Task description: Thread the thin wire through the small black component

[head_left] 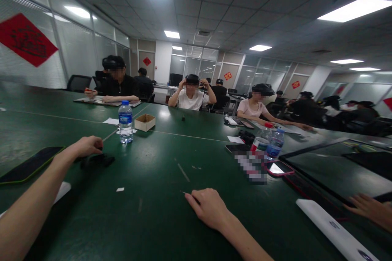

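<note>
My left hand [87, 146] reaches out over the dark green table [159, 212], fingers curled down onto a small black object [98, 160] that I cannot name. My right hand [206, 208] rests on the table nearer to me, fingers bent under, with a thin light sliver at its fingertips [183, 192]. A small white paper scrap [120, 189] lies between the two hands. A water bottle [125, 122] with a blue cap stands upright just beyond my left hand.
A dark phone with a green edge [29, 165] lies at the left. A small cardboard box [145, 122] sits by the bottle. More bottles [271, 142] and phones lie right. Another person's hand [372, 210] enters at right near a white bar [333, 226]. Several people sit across.
</note>
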The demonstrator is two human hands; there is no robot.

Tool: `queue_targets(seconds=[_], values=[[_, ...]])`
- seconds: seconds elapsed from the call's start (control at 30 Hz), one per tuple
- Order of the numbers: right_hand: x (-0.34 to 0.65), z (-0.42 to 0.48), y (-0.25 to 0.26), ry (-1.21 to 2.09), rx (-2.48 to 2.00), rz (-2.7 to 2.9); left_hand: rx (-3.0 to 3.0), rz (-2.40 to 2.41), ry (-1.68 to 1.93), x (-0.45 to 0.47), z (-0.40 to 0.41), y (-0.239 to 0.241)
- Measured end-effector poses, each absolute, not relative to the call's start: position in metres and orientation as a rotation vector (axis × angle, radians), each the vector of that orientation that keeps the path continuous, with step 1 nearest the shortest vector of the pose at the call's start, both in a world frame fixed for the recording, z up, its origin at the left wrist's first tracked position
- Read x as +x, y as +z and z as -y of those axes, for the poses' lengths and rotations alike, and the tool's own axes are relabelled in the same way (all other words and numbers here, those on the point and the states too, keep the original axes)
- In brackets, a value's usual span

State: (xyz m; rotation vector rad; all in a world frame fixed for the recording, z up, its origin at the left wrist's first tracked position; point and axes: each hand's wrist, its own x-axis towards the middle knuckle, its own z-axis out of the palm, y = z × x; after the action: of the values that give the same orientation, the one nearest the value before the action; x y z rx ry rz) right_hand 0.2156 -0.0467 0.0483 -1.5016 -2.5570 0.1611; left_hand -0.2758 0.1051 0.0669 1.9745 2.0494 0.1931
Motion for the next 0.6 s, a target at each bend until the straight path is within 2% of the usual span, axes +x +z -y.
queue_targets(seconds=[0.6], values=[[0.217, 0.047, 0.048, 0.223, -1.493, 2.543, 1.927, -2.112, 0.244, -0.258, -0.102, 0.06]])
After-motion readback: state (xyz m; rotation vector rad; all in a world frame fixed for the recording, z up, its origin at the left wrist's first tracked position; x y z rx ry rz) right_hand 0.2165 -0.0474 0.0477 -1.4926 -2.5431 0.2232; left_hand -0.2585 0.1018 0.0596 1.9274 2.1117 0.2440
